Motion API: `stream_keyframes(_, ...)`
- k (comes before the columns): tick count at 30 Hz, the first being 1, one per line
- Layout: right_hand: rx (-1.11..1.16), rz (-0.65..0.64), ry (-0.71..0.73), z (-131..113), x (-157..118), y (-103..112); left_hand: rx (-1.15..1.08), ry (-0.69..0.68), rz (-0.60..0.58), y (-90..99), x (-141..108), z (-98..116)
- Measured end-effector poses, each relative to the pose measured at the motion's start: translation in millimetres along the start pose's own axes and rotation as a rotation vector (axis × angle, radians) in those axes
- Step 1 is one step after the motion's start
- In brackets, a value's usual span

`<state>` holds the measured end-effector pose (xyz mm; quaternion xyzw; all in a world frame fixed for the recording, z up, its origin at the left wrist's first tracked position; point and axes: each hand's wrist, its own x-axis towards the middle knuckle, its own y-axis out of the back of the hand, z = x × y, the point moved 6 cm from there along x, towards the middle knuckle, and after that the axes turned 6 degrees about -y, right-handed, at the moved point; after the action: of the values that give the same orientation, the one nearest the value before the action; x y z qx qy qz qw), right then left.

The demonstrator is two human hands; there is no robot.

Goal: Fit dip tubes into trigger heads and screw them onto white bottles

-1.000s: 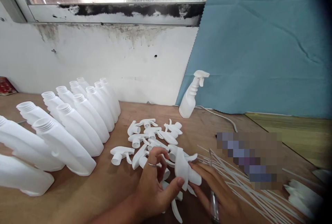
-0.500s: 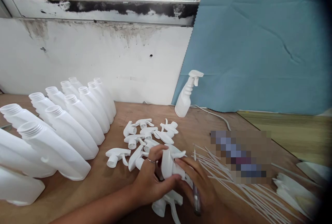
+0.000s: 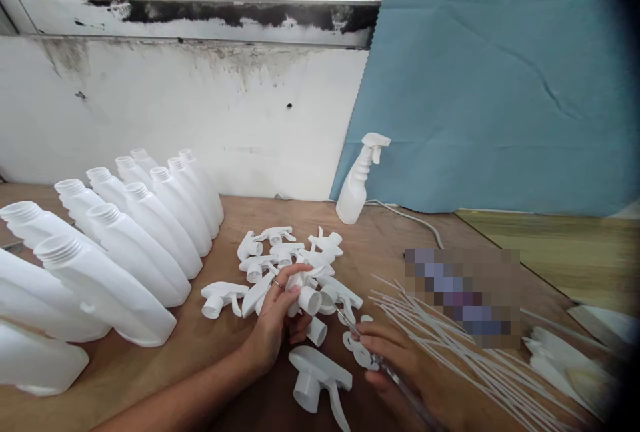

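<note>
Head view: spray head [image 3: 309,299] pinched in the left hand [image 3: 277,319], collar outward, above the tabletop [image 3: 373,257]. Apart from it, the right hand [image 3: 403,352] grips a slim tool [image 3: 400,383] over white rings [image 3: 361,355]. Apparent step: presenting the collar to the tool; the next move calls for steady alignment. Beyond: loose spray heads [image 3: 319,367], open bottles [image 3: 166,235].

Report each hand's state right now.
Left hand: closed, holding a white spray head.
Right hand: closed, holding a slim tool.
</note>
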<state>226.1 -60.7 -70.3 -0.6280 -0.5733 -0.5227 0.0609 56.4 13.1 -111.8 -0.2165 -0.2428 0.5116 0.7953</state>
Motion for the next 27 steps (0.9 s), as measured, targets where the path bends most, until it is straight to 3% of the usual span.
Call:
stream_keyframes(2, -0.002, 0.006, 0.096, -9, 6, -6, 0.017, 0.000, 0.000, 0.2, 0, 0)
stream_keyframes(8, -0.086, -0.050, 0.189, -21, 18, -16, 0.119, 0.021, -0.021, -0.1, -3, -1)
stream_keyframes(12, -0.253, -0.013, 0.256, -20, 12, -12, 0.222, 0.018, -0.037, -4.2, -7, 2)
stream_keyframes(16, -0.398, -0.065, 0.337, -24, 4, -16, 0.274, -0.001, -0.063, -8.6, -10, 5)
stream_keyframes(22, -0.037, -0.035, 0.157, -29, 15, -12, 0.257, 0.009, -0.073, -10.9, -7, 7)
stream_keyframes(27, 0.226, -0.162, -0.133, -21, 17, -11, 0.256, 0.024, -0.095, -15.4, -5, 9)
